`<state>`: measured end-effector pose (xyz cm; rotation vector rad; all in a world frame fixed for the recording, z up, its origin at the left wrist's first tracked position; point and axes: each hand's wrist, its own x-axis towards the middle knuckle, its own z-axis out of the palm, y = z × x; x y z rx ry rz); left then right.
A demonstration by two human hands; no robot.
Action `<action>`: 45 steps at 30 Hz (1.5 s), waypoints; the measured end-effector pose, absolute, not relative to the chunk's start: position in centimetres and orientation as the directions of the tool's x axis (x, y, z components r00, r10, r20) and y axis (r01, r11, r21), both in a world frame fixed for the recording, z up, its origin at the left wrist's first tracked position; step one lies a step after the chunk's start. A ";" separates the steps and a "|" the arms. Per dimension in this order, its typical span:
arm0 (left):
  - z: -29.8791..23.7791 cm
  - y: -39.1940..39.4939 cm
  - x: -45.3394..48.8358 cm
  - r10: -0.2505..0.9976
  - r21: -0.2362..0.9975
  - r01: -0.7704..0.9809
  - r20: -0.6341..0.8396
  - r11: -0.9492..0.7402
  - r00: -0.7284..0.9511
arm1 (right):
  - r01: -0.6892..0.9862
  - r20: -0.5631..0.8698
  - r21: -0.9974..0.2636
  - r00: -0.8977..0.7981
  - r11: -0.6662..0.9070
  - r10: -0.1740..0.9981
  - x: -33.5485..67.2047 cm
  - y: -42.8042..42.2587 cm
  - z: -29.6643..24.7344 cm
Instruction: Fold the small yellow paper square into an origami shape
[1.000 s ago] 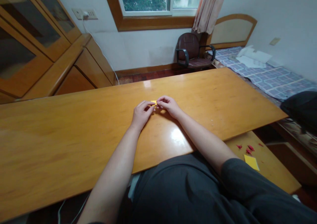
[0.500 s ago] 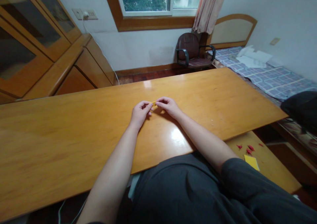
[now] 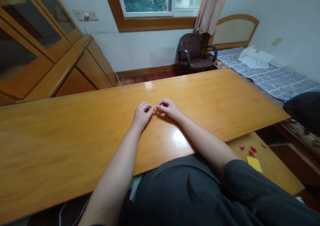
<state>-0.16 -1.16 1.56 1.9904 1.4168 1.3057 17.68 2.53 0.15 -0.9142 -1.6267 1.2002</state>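
Centrally, paper: small yellow folded paper piece (image 3: 155, 108) is held at the middle of the long glossy wooden desk (image 3: 62, 136).
Left hand (image 3: 142, 114): fingertips are closed, pinching the paper's left end.
Right hand (image 3: 170, 108): fingertips are closed, pinching its right end.

Yellow paper scrap (image 3: 155, 108)
Small and folded, it is pinched between two sets of fingertips, just above the wooden table (image 3: 75, 132).
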 end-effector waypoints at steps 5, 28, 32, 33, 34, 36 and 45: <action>1.3 -1.1 -0.2 0.896 0.741 0.530 0.434 -0.413 0.091 | 0.117 0.277 -0.936 -0.339 0.332 0.899 17.9 2.8 0.2; 1.3 -0.9 -1.6 0.917 0.795 0.533 0.390 -0.289 -0.085 | -0.046 0.049 -0.998 -0.299 0.037 0.953 18.8 3.4 0.2; 1.0 -0.8 -1.2 0.939 0.828 0.485 0.343 -0.282 -0.038 | -0.019 0.045 -0.999 -0.360 0.041 0.932 18.5 3.3 0.1; 1.0 -0.8 -1.0 0.941 0.822 0.490 0.338 -0.290 -0.010 | -0.013 0.048 -0.999 -0.369 0.046 0.928 18.4 3.3 0.1; 0.9 -0.9 -0.9 0.942 0.814 0.498 0.335 -0.299 0.017 | -0.008 0.052 -0.999 -0.375 0.053 0.925 18.4 3.2 0.1; 0.9 -0.9 -0.7 0.941 0.799 0.512 0.331 -0.315 0.062 | 0.007 0.067 -0.997 -0.383 0.075 0.921 18.3 3.2 0.1; 0.8 -0.9 -0.6 0.944 0.792 0.529 0.325 -0.305 0.058 | 0.048 0.158 -0.981 -0.348 0.186 0.924 18.4 3.2 -0.2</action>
